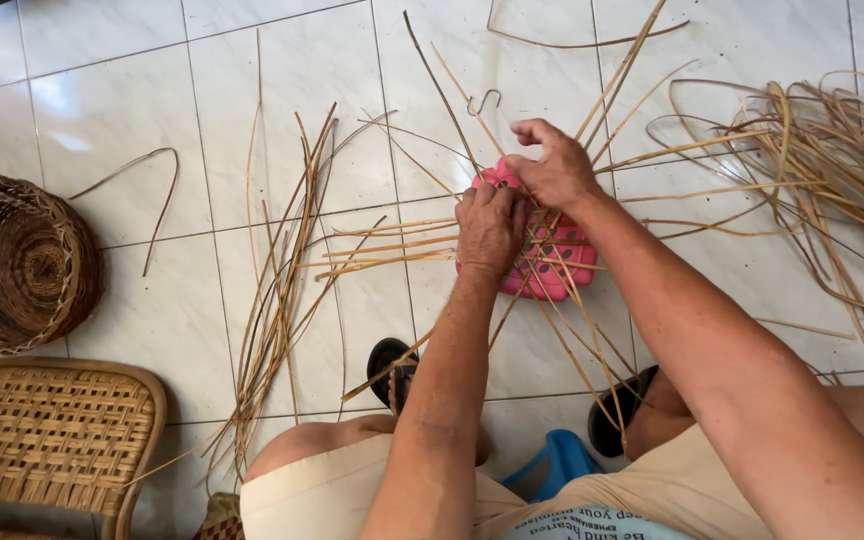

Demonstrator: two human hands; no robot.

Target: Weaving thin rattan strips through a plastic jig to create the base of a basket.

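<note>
A pink perforated plastic base [552,262] lies on the white tiled floor, with thin cane strips [392,250] threaded through it and fanning out to all sides. My left hand [489,228] presses down on the base's left part, fingers curled over strips there. My right hand [552,165] sits at the base's top edge, pinching a strip against the pink plastic. Both forearms reach forward from my knees. The base's middle is partly hidden under my hands.
A dark woven basket [20,262] lies on its side at the left. A woven cane chair seat [47,440] is at the lower left. Loose cane bundles lie at left centre [277,300] and far right [832,150]. My sandalled feet [392,365] and a blue stool [552,465] are below.
</note>
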